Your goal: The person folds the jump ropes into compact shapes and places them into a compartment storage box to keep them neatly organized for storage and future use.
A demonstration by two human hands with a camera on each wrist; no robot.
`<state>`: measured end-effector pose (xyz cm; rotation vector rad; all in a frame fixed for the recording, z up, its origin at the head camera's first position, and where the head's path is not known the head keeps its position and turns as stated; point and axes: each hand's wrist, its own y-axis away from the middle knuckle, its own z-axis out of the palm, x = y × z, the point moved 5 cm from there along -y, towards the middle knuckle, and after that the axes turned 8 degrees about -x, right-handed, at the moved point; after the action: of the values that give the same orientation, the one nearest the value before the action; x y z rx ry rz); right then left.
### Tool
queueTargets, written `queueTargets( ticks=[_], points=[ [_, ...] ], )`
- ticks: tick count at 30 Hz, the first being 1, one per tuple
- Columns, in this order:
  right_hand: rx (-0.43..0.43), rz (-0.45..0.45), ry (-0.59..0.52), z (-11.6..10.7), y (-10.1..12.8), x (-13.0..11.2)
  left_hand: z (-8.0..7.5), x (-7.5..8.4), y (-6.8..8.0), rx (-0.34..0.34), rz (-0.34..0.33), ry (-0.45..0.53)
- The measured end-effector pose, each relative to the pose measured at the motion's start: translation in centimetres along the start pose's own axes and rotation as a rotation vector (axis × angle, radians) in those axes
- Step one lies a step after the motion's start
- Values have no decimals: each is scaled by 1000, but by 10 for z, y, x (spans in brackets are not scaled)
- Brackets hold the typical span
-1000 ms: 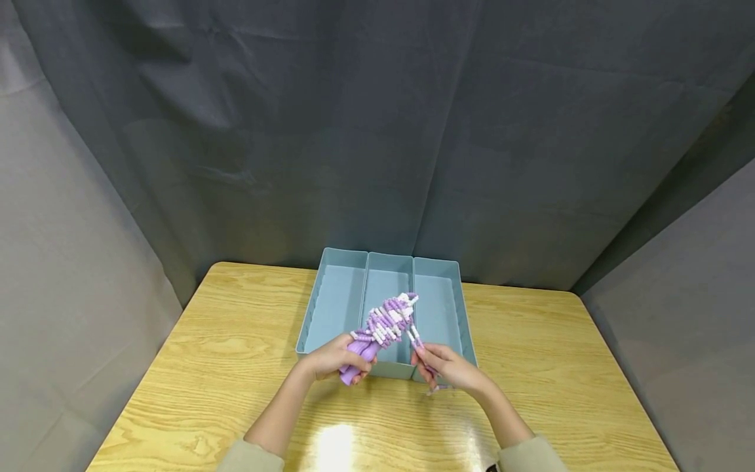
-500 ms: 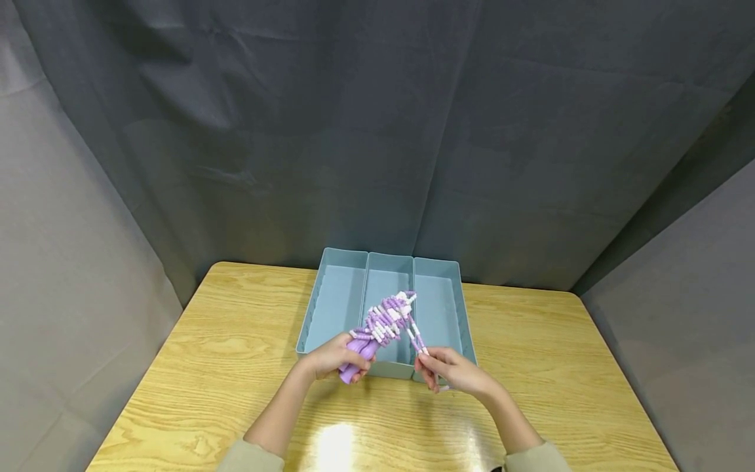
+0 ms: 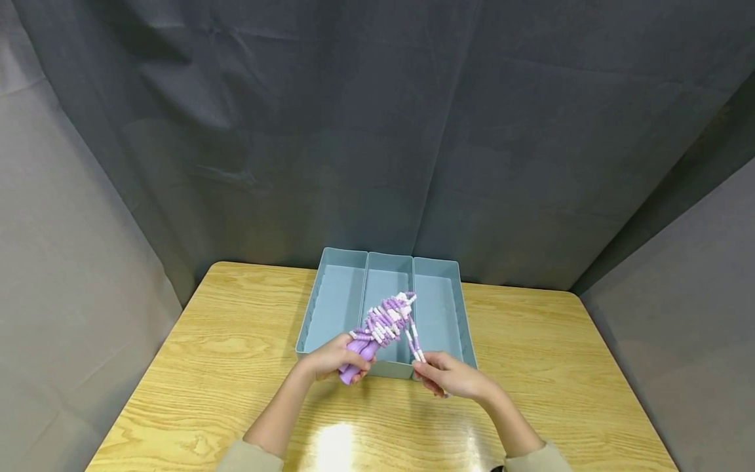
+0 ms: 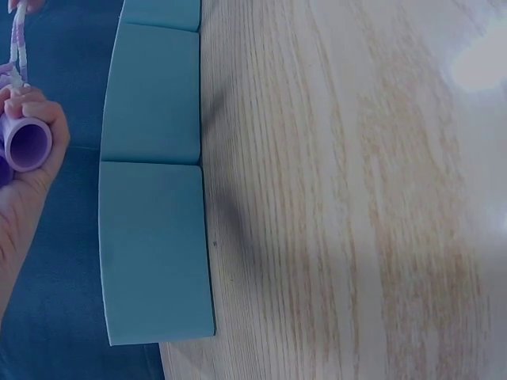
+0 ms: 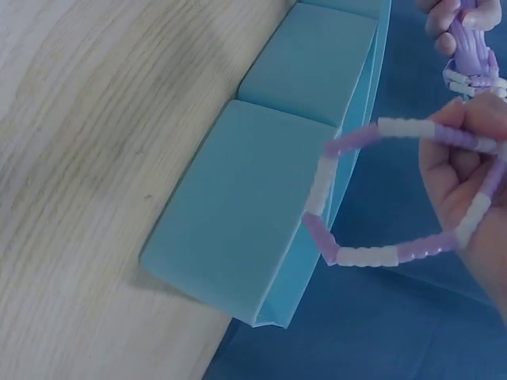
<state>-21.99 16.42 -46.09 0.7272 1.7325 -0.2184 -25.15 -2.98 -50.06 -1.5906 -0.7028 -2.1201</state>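
A beaded jump rope, purple and white, is wound in a thick bundle around its purple handles. My left hand grips the handles below the winding, tilted with the wound end up and away. In the left wrist view, the hollow end of one handle faces the camera. My right hand pinches a doubled, fairly straight length of rope that runs down from the bundle's upper end. Past its fingers, a loose loop of beads hangs in the right wrist view; the head view mostly hides it.
Behind and below the hands, a blue-grey tray with three compartments stands on the wooden table. A dark curtain hangs at the table's back, and pale screens flank both sides.
My right hand has shifted slightly down and right, and its fingers have changed place on the rope. The hanging tail now shows less in the head view. My left hand has stayed nearly still.
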Motion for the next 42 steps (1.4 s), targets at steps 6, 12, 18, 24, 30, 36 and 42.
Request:
queueTargets(
  ticks=[6, 12, 18, 24, 30, 36, 42],
  points=[
    [71, 42, 140, 0, 2, -16, 0, -1, 0, -3, -12, 8],
    [121, 73, 306, -4, 3, -27, -1, -2, -2, -18, -21, 0],
    [161, 88, 431, -8, 0, -38, 0, -2, -2, -32, -32, -3],
    [164, 131, 511, -12, 0, -48, 3, 0, -1, -47, -39, 16],
    [163, 97, 584, -15, 0, -59, 6, 0, 1, -54, -70, -2],
    [164, -12, 589, -19, 0, -71, 10, 1, 2, -81, -93, -10],
    [162, -43, 556, -26, 0, -74, 13, 2, 3, -96, -117, -33]
  ],
)
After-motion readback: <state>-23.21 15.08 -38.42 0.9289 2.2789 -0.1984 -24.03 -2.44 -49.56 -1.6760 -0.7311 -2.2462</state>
